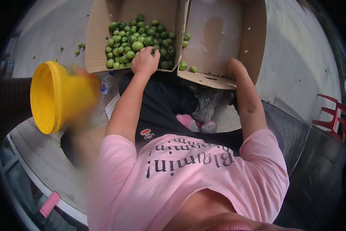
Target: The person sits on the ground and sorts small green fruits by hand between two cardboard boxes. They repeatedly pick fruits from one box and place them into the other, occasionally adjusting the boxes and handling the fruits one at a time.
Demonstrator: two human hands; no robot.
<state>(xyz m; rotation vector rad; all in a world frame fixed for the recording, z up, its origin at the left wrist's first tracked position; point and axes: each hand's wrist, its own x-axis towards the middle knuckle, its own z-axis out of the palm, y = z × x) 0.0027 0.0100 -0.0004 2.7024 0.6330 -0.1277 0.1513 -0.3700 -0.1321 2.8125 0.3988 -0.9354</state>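
My left hand (145, 61) reaches over the near edge of the left cardboard box (96, 55), its fingers among a heap of green tomatoes (132, 39). A green fruit shows at the fingertips, but whether it is gripped is unclear. Into the right cardboard box (252, 43) goes my right hand (236, 65), low by the near right corner. Its fingers are turned away and hidden. That box has a pale lining (200, 17) on its floor and a few green tomatoes (183, 65) along its left side.
At left, a blurred arm (83, 141) of another person is beside a tipped yellow bucket (44, 98). A plastic water bottle (105, 86) stands near the left box. Loose green fruits (77, 51) lie on the concrete floor. A red plastic chair (332, 115) is at far right.
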